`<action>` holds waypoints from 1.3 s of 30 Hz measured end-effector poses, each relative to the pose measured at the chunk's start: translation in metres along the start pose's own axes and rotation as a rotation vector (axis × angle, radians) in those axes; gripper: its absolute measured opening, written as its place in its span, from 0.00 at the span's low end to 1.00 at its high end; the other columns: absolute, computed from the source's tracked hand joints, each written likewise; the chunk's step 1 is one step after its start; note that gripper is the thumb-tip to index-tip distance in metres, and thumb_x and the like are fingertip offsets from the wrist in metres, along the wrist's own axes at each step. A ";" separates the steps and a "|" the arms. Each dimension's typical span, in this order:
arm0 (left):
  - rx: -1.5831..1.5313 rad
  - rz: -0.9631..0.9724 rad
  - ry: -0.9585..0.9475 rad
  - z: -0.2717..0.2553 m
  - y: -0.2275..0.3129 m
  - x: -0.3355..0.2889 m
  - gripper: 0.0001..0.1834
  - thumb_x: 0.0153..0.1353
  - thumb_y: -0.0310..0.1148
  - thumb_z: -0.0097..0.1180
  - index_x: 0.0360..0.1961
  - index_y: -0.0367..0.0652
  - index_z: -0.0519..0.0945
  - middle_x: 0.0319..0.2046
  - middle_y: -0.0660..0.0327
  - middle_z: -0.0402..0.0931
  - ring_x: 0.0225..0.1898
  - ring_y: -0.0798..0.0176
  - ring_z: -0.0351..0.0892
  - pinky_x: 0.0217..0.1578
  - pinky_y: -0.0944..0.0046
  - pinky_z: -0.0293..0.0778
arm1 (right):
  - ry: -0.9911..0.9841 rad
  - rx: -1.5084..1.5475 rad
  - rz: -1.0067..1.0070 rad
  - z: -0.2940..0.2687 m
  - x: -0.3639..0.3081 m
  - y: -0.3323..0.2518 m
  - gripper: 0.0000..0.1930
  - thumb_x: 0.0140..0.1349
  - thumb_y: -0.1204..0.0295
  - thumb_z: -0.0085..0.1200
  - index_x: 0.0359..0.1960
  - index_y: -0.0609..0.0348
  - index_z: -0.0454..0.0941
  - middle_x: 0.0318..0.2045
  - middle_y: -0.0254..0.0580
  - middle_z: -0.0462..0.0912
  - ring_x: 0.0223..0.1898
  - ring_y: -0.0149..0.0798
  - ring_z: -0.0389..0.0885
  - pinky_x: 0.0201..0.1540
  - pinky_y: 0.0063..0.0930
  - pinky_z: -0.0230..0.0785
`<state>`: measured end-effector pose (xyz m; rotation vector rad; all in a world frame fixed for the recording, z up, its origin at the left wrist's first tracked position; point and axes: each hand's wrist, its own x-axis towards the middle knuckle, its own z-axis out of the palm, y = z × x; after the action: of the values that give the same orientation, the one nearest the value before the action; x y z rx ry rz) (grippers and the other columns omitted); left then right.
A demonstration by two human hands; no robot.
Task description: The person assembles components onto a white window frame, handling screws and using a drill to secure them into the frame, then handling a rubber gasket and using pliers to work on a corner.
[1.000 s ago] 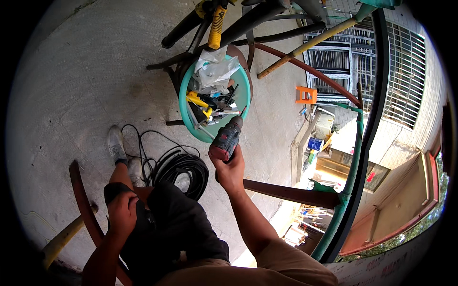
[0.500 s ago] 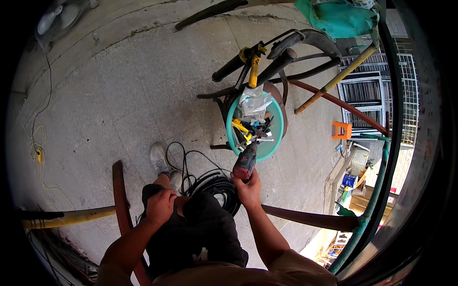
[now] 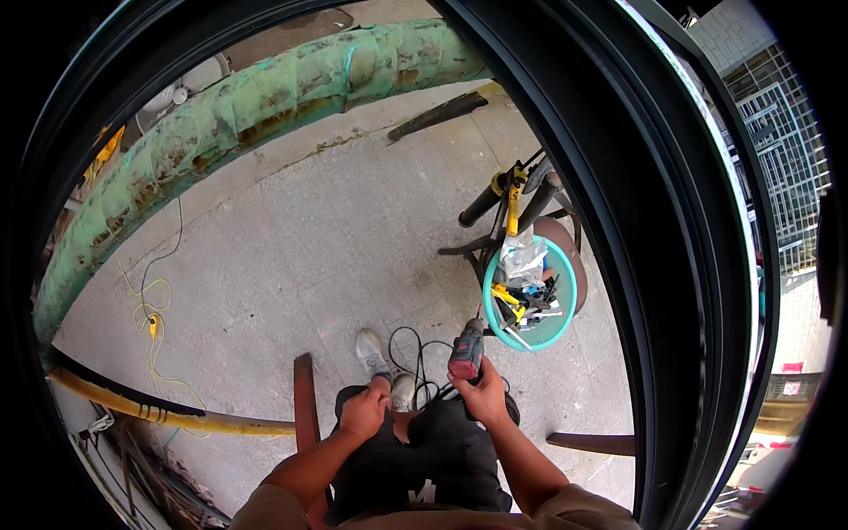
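My right hand (image 3: 481,395) is wrapped round the grip of a dark cordless drill (image 3: 465,352) with a red end. A thin bit sticks out of its chuck, pointing up beside the left rim of a turquoise basin (image 3: 570,305). In the basin lie clear plastic bags (image 3: 523,262), a yellow-handled tool (image 3: 507,294) and several small tools. My left hand (image 3: 367,411) is closed over my lap, fingers curled together; whatever they hold, if anything, is hidden. Above the basin, a yellow-and-black caulking gun (image 3: 513,203) hangs against the dark chair frame.
A black window frame (image 3: 601,177) crosses close at the right. A thick green wrapped pole (image 3: 265,106) arches over the upper left. Black cable (image 3: 397,344) coils by my shoes, and a yellow cord (image 3: 153,327) lies on the left floor. A reddish bar (image 3: 306,406) stands left of me.
The view has shifted, bringing the black frame and green pole across it. My right hand has drawn the drill away from the basin's contents. My left hand has come off my thigh, fingers curled.
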<state>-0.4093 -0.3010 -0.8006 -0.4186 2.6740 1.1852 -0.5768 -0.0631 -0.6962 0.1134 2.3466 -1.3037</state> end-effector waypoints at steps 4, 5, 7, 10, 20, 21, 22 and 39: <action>0.000 -0.050 -0.021 -0.006 0.000 0.004 0.09 0.73 0.38 0.62 0.44 0.44 0.82 0.40 0.51 0.89 0.42 0.39 0.89 0.43 0.42 0.83 | -0.062 -0.057 0.028 0.004 -0.013 -0.026 0.31 0.57 0.56 0.77 0.55 0.65 0.82 0.44 0.57 0.91 0.46 0.54 0.92 0.53 0.41 0.80; 0.018 -0.077 -0.042 -0.002 -0.004 0.005 0.09 0.73 0.38 0.61 0.45 0.44 0.83 0.40 0.50 0.89 0.43 0.39 0.89 0.45 0.43 0.83 | -0.044 -0.044 0.009 0.006 -0.018 -0.030 0.31 0.56 0.55 0.77 0.55 0.64 0.83 0.43 0.56 0.91 0.46 0.53 0.92 0.52 0.41 0.80; 0.019 -0.118 -0.053 0.006 -0.010 0.006 0.09 0.74 0.38 0.61 0.45 0.43 0.83 0.40 0.50 0.89 0.44 0.39 0.89 0.45 0.43 0.83 | -0.069 -0.053 0.040 0.005 -0.023 -0.042 0.29 0.58 0.57 0.77 0.55 0.64 0.83 0.44 0.55 0.92 0.46 0.50 0.92 0.53 0.40 0.80; -0.076 -0.191 0.007 -0.008 -0.005 0.001 0.11 0.75 0.39 0.61 0.46 0.42 0.83 0.39 0.49 0.89 0.43 0.40 0.89 0.43 0.43 0.83 | -0.140 -0.123 0.061 0.004 -0.025 -0.072 0.29 0.58 0.58 0.77 0.56 0.65 0.84 0.45 0.56 0.92 0.48 0.48 0.92 0.54 0.40 0.81; -1.079 -0.484 -0.365 -0.133 0.089 0.027 0.10 0.86 0.36 0.49 0.49 0.43 0.79 0.42 0.60 0.87 0.27 0.74 0.66 0.28 0.72 0.65 | -0.168 -0.074 0.081 -0.017 -0.057 -0.097 0.31 0.58 0.56 0.78 0.57 0.64 0.85 0.45 0.55 0.92 0.50 0.49 0.93 0.56 0.39 0.80; -1.165 -0.452 -0.374 -0.156 0.119 0.029 0.09 0.86 0.36 0.48 0.47 0.44 0.77 0.46 0.56 0.86 0.26 0.75 0.63 0.28 0.73 0.62 | -0.175 -0.089 0.108 -0.021 -0.064 -0.098 0.31 0.57 0.55 0.78 0.56 0.64 0.85 0.45 0.55 0.92 0.50 0.50 0.93 0.56 0.40 0.80; -1.165 -0.445 -0.365 -0.171 0.132 0.030 0.09 0.86 0.36 0.48 0.47 0.44 0.77 0.46 0.56 0.86 0.26 0.75 0.63 0.28 0.73 0.62 | -0.182 -0.103 0.122 -0.025 -0.067 -0.101 0.31 0.57 0.54 0.78 0.55 0.64 0.85 0.45 0.55 0.92 0.50 0.50 0.93 0.55 0.40 0.80; -1.585 -0.058 -0.600 -0.368 0.327 0.040 0.12 0.86 0.38 0.50 0.52 0.41 0.80 0.38 0.66 0.73 0.28 0.76 0.65 0.27 0.75 0.62 | -0.162 -0.096 0.085 -0.078 -0.115 -0.156 0.35 0.57 0.45 0.76 0.55 0.61 0.86 0.45 0.58 0.91 0.49 0.58 0.91 0.54 0.46 0.80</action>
<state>-0.5748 -0.3729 -0.3414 -0.2107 0.7996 2.5847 -0.5449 -0.0682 -0.4901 0.0742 2.2376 -1.1144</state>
